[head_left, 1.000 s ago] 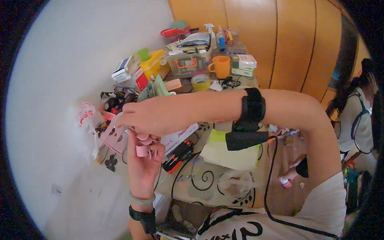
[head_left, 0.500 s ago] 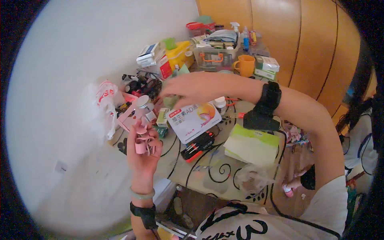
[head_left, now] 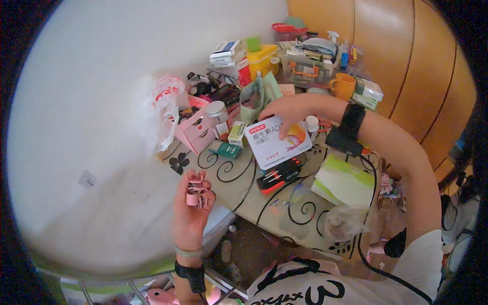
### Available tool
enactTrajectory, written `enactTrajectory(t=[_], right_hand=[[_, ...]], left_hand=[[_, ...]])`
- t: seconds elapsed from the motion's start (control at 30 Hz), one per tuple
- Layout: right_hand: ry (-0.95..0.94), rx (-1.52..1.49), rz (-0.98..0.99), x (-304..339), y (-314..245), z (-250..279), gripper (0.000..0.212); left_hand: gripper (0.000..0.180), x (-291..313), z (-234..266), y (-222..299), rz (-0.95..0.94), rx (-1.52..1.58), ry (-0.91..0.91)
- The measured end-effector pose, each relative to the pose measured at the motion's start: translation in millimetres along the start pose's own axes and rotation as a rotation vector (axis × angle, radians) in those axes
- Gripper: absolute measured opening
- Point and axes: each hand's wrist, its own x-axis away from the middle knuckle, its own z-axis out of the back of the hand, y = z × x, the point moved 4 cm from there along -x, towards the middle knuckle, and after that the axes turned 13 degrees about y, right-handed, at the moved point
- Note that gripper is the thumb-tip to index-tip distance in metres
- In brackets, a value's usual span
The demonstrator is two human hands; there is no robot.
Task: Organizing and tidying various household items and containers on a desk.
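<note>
My left hand (head_left: 189, 213) is raised palm up over the table's near left edge, its fingers curled around several small pink plastic pieces (head_left: 196, 193). My right hand (head_left: 288, 109) reaches across the table, and its fingers grip the top edge of a flat white box (head_left: 274, 145) with a red and orange print. The box hangs tilted over the glass table (head_left: 239, 185). A black band and a black device sit on my right wrist. A small white bottle (head_left: 311, 123) stands just right of that hand.
A pink mini drawer (head_left: 195, 133), a white plastic bag (head_left: 163, 108), a silver-lidded jar (head_left: 217, 110) and a green box (head_left: 226, 149) crowd the left. A black-and-red case (head_left: 278, 176), a pale green pack (head_left: 345, 181), an orange mug (head_left: 343, 86) and a yellow box (head_left: 262, 58) lie around.
My right hand has drawn away from my left hand and moved to the right across the table with the white box. My left hand keeps the pink pieces. The view has shifted.
</note>
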Motion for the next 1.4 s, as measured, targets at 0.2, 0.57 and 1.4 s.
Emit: enactTrajectory(t=[0.2, 0.57, 1.4], right_hand=[[-0.075, -0.134, -0.083, 1, -3, 16, 0.066], [0.137, -0.327, 0.045, -20, -54, 50, 0.061], [0.014, -0.378, 0.025, -123, -72, -70, 0.050]], left_hand=[[0.014, 9, 27, 4, -0.075, -0.044, 0.182], [0.030, 22, 40, 0, -0.114, -0.514, 0.111], [0.058, 33, 62, -9, -0.340, -0.715, 0.217]])
